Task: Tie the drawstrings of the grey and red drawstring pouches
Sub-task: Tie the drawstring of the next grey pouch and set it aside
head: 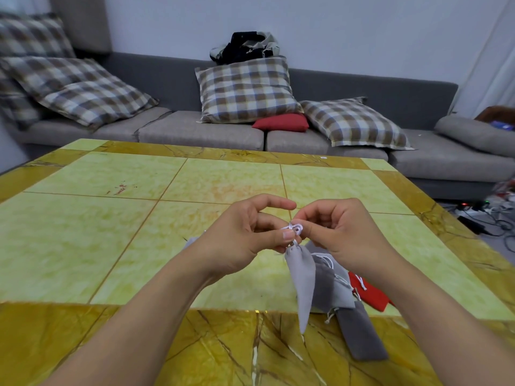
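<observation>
A light grey pouch [302, 280] hangs above the table from its white drawstring [295, 228], its mouth cinched. My left hand [245, 238] pinches the drawstring just above the pouch's neck. My right hand [342, 232] holds the looped part of the same drawstring, fingertips touching the left hand's. Beneath them lie other grey pouches [337, 288], a dark grey pouch [359, 335] and a red pouch [367, 293], partly hidden by my right forearm.
The yellow tiled table [139, 232] has a darker marbled border. A grey sofa [200, 129] with checked cushions stands behind it. Cables and a power strip [479, 218] lie on the floor at the right.
</observation>
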Demonstrator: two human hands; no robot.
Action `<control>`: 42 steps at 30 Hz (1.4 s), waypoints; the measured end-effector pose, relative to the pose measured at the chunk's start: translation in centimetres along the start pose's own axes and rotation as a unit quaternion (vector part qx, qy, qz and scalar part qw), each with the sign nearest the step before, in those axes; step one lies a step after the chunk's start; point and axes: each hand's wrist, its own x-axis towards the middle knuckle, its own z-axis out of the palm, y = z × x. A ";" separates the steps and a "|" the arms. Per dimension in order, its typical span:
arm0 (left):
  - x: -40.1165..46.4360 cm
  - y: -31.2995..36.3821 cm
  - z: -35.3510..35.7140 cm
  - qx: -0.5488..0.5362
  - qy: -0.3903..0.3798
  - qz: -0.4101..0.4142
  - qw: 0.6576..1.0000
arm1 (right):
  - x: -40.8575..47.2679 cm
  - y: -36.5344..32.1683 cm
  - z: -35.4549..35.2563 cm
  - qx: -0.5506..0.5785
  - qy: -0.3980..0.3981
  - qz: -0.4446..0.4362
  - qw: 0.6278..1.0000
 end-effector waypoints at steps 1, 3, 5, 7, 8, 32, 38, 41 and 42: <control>0.0 0.0 0.1 0.003 0.006 0.006 1.000 | 0.0 0.0 0.0 0.015 0.001 0.017 1.000; 0.2 -0.2 0.3 0.013 0.029 0.014 0.999 | 0.0 0.1 -0.1 0.043 0.007 0.054 0.998; 0.3 -0.3 0.4 0.020 0.059 0.021 0.998 | 0.0 0.2 -0.1 0.051 0.003 0.070 0.996; 0.5 -0.5 0.3 0.022 0.087 0.030 0.996 | -0.1 0.2 0.1 0.055 0.000 0.070 0.996; 0.5 -0.6 0.2 0.023 0.099 0.033 0.994 | -0.1 0.2 0.1 0.056 -0.001 0.067 0.996; 0.7 -0.4 1.1 0.037 0.209 0.078 0.974 | -0.8 -0.7 2.4 0.196 0.017 0.175 0.965; 0.6 -0.3 1.4 0.058 0.207 0.109 0.971 | -0.8 -1.0 2.3 0.280 -0.023 0.221 0.934; 0.4 -0.3 1.1 0.015 0.182 0.090 0.979 | -0.7 -0.8 2.3 0.300 -0.021 0.231 0.925; 0.4 -0.2 0.9 0.007 0.169 0.081 0.982 | -0.6 -0.8 2.2 0.304 -0.025 0.228 0.925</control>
